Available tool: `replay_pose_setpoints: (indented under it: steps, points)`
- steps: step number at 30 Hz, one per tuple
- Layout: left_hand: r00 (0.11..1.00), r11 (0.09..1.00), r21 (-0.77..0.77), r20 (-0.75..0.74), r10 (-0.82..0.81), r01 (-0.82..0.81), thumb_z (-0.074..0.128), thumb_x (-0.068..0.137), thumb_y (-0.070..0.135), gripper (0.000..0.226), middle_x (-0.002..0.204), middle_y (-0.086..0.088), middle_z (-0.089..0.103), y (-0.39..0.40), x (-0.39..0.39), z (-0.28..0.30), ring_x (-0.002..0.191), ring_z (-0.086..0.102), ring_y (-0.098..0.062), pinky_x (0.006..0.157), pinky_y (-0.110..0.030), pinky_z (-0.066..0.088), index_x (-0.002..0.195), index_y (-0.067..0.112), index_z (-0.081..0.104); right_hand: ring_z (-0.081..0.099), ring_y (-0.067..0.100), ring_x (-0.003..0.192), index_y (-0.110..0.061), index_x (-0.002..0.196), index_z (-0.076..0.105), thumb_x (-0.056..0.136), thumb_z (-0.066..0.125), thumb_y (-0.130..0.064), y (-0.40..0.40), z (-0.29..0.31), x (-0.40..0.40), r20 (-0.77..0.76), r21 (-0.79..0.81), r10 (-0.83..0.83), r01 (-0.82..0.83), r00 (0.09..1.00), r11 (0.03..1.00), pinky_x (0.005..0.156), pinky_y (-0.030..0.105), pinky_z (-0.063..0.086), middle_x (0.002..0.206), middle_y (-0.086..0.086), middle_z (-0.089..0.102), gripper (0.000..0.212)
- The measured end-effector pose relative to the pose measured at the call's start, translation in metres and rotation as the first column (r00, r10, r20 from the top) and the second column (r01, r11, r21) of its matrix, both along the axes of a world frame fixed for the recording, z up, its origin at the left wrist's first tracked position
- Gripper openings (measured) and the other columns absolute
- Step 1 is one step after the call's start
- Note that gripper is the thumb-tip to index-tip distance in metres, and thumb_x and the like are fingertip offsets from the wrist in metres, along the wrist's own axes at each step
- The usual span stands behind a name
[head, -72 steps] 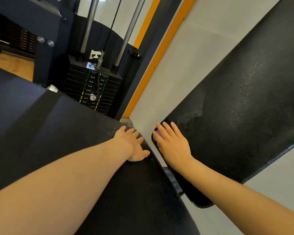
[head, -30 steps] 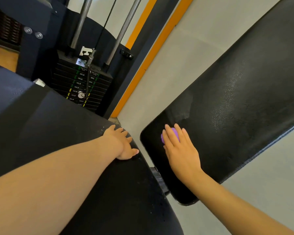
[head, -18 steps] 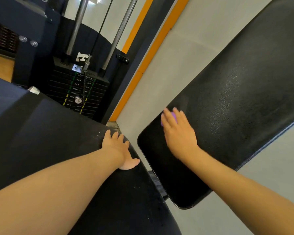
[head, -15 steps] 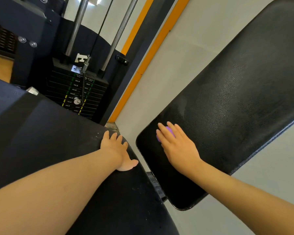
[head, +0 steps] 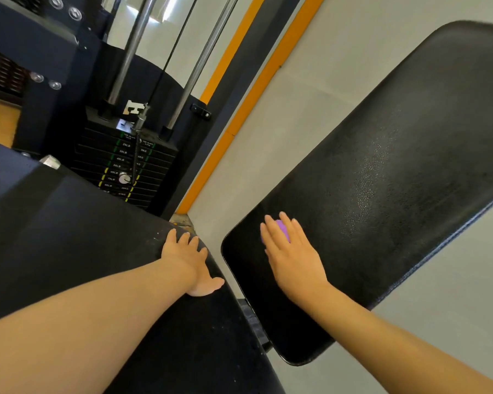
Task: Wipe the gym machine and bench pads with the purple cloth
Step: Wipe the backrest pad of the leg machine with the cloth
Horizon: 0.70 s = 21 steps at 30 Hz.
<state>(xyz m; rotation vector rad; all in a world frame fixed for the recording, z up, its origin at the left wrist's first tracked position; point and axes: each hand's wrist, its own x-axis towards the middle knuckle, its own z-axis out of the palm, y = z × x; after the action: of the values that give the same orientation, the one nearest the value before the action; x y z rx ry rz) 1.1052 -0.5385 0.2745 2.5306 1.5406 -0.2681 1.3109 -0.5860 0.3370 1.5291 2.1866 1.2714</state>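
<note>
My right hand [head: 292, 258] presses the purple cloth [head: 282, 233] flat on the long bench pad [head: 382, 194].

The fingers of this hand are straight and a little spread, and the cloth is almost all hidden under them; I see only a small purple part between two fingers, close to the near rounded end of the pad. The pad is black with a fine grain and it goes up and to the right, away from me. My left hand [head: 190, 258] lies open on the other black pad [head: 83, 237], near its edge, with the fingers straight and the thumb pointing to the gap between both pads. This hand holds nothing. Behind the left pad stands the weight stack [head: 123, 166] with its two metal guide rods [head: 131, 52], beside a wall with an orange stripe [head: 254, 89].
</note>
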Motion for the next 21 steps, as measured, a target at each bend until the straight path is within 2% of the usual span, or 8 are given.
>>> replay_pose_setpoints:
  steps: [2,6,10,12,15,17,19,21]
  points:
    - [1.0,1.0,0.005,0.003,0.001,-0.001,0.017,0.095,0.076,0.088,0.167,-0.011,-0.003,0.0,0.0,-0.001,0.153,-0.009,-0.033,0.122,-0.055,-0.005,0.161,0.019,0.005,0.055,0.044,0.123,-0.001,0.126,0.063,0.064,0.09,-0.019,0.013,0.018,0.002,0.0,0.009,0.0,0.0,1.0,1.0,0.102,0.054,0.044,0.134,0.022,0.058,0.07]
    - [1.0,1.0,0.006,0.006,0.007,-0.007,0.017,0.094,0.076,0.088,0.168,-0.011,-0.003,-0.001,0.002,0.001,0.153,-0.009,-0.033,0.122,-0.055,-0.006,0.161,0.02,0.006,0.055,0.049,0.118,0.004,0.112,0.066,0.069,0.081,-0.003,0.074,0.085,-0.006,-0.024,0.211,-0.06,0.063,0.998,0.975,0.101,0.058,0.043,0.127,0.029,0.058,0.046]
    - [1.0,1.0,-0.004,0.003,0.001,-0.001,0.017,0.094,0.077,0.088,0.167,-0.011,-0.004,0.0,0.001,0.001,0.153,-0.01,-0.033,0.122,-0.055,-0.006,0.161,0.02,0.005,0.019,0.047,0.145,0.006,0.144,0.038,0.099,0.052,-0.012,0.097,0.093,-0.018,-0.056,0.244,-0.158,0.167,0.986,0.955,0.12,0.053,0.011,0.155,0.025,0.029,0.051]
    - [1.0,1.0,-0.004,0.003,-0.002,0.002,0.017,0.094,0.077,0.089,0.167,-0.011,-0.004,0.001,0.001,0.0,0.153,-0.01,-0.033,0.122,-0.056,-0.006,0.161,0.02,0.006,0.012,0.043,0.147,0.0,0.151,0.026,0.104,0.04,-0.024,0.088,0.066,-0.03,-0.013,0.181,-0.185,0.184,0.983,0.966,0.12,0.05,0.005,0.157,0.02,0.023,0.054]
    - [1.0,1.0,0.002,0.003,-0.004,0.004,0.016,0.094,0.077,0.089,0.167,-0.011,-0.004,0.001,0.001,-0.001,0.153,-0.01,-0.033,0.122,-0.056,-0.007,0.161,0.02,0.005,0.021,0.041,0.146,-0.003,0.149,0.032,0.103,0.041,-0.027,0.063,0.008,-0.035,0.065,0.014,-0.083,0.082,0.994,0.997,0.12,0.05,0.009,0.153,0.019,0.033,0.053]
    - [1.0,1.0,0.001,-0.005,-0.006,0.006,0.016,0.094,0.077,0.088,0.167,-0.011,-0.005,0.0,0.001,-0.001,0.153,-0.01,-0.033,0.122,-0.056,-0.007,0.161,0.02,0.005,0.033,0.041,0.141,-0.002,0.142,0.046,0.095,0.058,-0.021,0.045,-0.012,-0.032,0.034,-0.048,0.001,0.0,0.999,0.999,0.119,0.048,0.019,0.145,0.02,0.045,0.052]
    - [1.0,1.0,0.002,-0.002,-0.006,0.006,0.016,0.094,0.077,0.088,0.167,-0.011,-0.004,0.001,0.001,-0.001,0.153,-0.009,-0.033,0.122,-0.056,-0.006,0.161,0.021,0.005,0.05,0.043,0.128,-0.002,0.127,0.062,0.08,0.074,-0.013,0.039,-0.004,-0.026,-0.006,-0.044,0.047,-0.047,0.999,0.998,0.111,0.049,0.035,0.131,0.021,0.059,0.05]
    - [1.0,1.0,0.005,0.004,-0.005,0.005,0.017,0.094,0.077,0.088,0.168,-0.011,-0.003,0.002,0.001,-0.002,0.153,-0.009,-0.033,0.122,-0.055,-0.006,0.161,0.021,0.006,0.058,0.045,0.117,0.0,0.112,0.07,0.071,0.075,-0.005,0.046,0.027,-0.017,0.022,0.027,0.076,-0.076,0.997,0.997,0.103,0.052,0.044,0.121,0.023,0.063,0.042]
